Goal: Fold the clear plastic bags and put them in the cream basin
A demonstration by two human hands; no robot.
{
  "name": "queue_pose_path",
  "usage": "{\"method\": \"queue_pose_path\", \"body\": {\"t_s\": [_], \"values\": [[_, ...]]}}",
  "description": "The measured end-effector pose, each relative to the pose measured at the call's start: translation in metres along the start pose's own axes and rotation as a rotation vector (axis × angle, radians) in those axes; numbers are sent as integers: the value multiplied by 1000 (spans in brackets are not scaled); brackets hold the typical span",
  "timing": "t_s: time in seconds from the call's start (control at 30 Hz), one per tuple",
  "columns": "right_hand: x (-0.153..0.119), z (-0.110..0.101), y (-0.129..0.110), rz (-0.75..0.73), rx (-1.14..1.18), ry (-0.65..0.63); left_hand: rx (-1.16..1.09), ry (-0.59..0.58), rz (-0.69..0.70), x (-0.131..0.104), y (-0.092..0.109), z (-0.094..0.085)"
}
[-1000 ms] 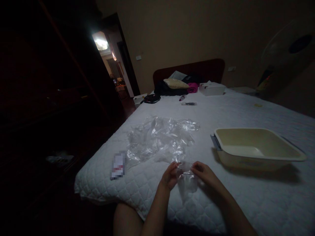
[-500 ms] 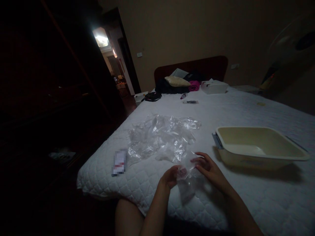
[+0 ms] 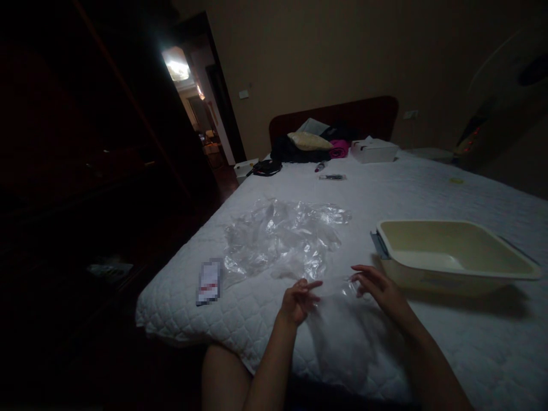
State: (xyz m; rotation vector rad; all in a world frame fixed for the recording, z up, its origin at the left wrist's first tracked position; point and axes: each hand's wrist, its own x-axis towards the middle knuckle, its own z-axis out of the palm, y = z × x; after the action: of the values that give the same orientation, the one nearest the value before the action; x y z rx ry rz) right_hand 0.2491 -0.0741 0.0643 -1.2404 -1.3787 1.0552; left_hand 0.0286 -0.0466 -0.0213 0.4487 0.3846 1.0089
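Observation:
A clear plastic bag (image 3: 342, 337) hangs spread out between my two hands, over the near part of the bed. My left hand (image 3: 297, 302) holds the bag's left side, its index finger pointing right across the top. On the other side, the bag's upper right corner is pinched in the fingertips of my right hand (image 3: 377, 288). Just beyond my hands lies a crumpled heap of clear plastic bags (image 3: 278, 234). The thin film makes the bag's exact edges hard to make out.
A cream plastic bin (image 3: 458, 279) with grey handles stands to the right on the white quilted bed (image 3: 180, 308). Left of my hands lies a blurred-out phone-like rectangle (image 3: 209, 282). Farther back are a white box (image 3: 374, 151), dark clothes and a pale pillow (image 3: 309, 141).
My hands have moved apart, the right one shifting right. The bag between them, bunched before, is now spread wider and hangs lower.

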Motion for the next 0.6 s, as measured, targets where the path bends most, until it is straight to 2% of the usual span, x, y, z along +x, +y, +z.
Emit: {"method": "queue_pose_path", "body": {"t_s": [0.2,0.27,0.33,0.43,0.5,0.6], "values": [[6,-19,13,34,-59,210,93,-38,0,3,1,-11],[7,-20,14,40,-46,223,137,-74,-11,4,0,-16],[6,-15,13,30,-18,160,167,-116,-27,5,-1,-19],[2,-1,9,14,10,-33,188,-159,-41,6,-2,-21],[-2,8,8,46,11,-175,200,-176,-48,6,-2,-22],[-7,16,9,124,-7,-318,228,-175,-71,6,-1,-21]]}}
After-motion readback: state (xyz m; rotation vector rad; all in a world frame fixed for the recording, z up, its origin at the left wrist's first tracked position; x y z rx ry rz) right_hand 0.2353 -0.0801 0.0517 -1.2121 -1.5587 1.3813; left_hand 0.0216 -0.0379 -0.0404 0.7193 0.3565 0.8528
